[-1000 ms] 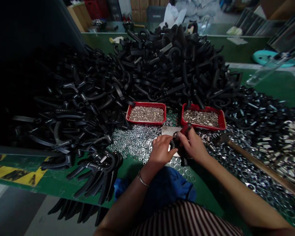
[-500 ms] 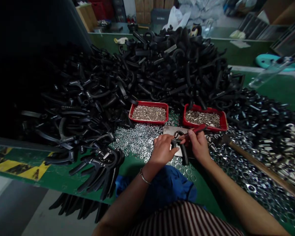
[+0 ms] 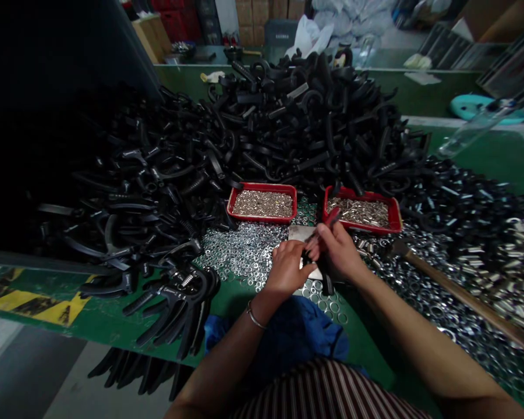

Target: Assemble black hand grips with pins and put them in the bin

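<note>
My left hand [image 3: 286, 267] is closed round a small black plastic handle part [image 3: 327, 280] that it steadies on a pale plate [image 3: 300, 232] on the green table. My right hand [image 3: 341, 252] meets it from the right, fingers closed on a red-handled tool [image 3: 329, 220] whose tip points into the part. Both hands sit over a spread of shiny washers [image 3: 244, 251]. Just beyond them stand two red trays of small metal pieces, one to the left [image 3: 261, 202] and one to the right [image 3: 360, 212].
A huge heap of black plastic handles [image 3: 262, 134] fills the back and left. Assembled black grips [image 3: 174, 302] lie at the table's front edge. A wooden-handled hammer [image 3: 458, 294] lies at right among metal sleeves [image 3: 506, 273]. A blue cloth [image 3: 292, 331] covers my lap.
My right hand has swung the red-handled tool from pointing right to pointing up and left, closer over the part. My left hand has kept its hold.
</note>
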Tool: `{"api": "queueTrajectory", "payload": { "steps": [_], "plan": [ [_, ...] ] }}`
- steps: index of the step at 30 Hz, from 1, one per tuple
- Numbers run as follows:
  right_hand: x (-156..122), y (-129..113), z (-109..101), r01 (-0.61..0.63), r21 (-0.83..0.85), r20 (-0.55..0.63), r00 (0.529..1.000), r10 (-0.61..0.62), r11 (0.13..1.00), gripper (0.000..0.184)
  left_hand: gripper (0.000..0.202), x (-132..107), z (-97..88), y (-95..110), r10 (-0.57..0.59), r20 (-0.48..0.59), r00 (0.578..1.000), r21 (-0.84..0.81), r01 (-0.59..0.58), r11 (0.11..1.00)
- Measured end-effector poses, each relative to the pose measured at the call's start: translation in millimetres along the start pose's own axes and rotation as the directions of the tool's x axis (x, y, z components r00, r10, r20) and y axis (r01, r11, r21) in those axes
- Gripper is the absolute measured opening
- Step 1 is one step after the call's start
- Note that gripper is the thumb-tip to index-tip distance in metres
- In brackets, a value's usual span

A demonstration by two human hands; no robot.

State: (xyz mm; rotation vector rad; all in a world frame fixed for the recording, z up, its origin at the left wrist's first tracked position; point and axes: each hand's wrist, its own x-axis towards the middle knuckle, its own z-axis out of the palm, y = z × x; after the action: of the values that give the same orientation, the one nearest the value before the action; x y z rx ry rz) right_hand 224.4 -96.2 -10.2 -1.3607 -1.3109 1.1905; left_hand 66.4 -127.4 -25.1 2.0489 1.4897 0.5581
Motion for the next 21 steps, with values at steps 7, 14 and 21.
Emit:
{"api": "queueTrajectory", "payload": {
  "steps": [7, 14, 21],
  "plan": [
    [-1.3, 5.6, -15.0, 0.059, 0.307, -0.063, 0.997, -0.042, 0.95, 0.034, 0.044, 0.2, 1.7, -3.9, 0.011, -0.025, 1.0, -0.044, -0.012, 0.999],
    [-9.8, 20.9, -55.7, -0.074, -0.223, -0.135, 0.99, 0.044, 0.972, 0.034, 0.049, -3.9, 4.7, -2.7, 0.008, -0.019, 1.0, -0.042, -0.008, 0.999],
    [-5.3, -22.5, -103.4, 0.088, -0.868, -0.008, 0.982, -0.191, 0.489, 0.041, 0.029, 26.3, -51.2, -1.3, 0.068, -0.181, 0.981, 0.125, -0.046, 0.991]
  ]
}}
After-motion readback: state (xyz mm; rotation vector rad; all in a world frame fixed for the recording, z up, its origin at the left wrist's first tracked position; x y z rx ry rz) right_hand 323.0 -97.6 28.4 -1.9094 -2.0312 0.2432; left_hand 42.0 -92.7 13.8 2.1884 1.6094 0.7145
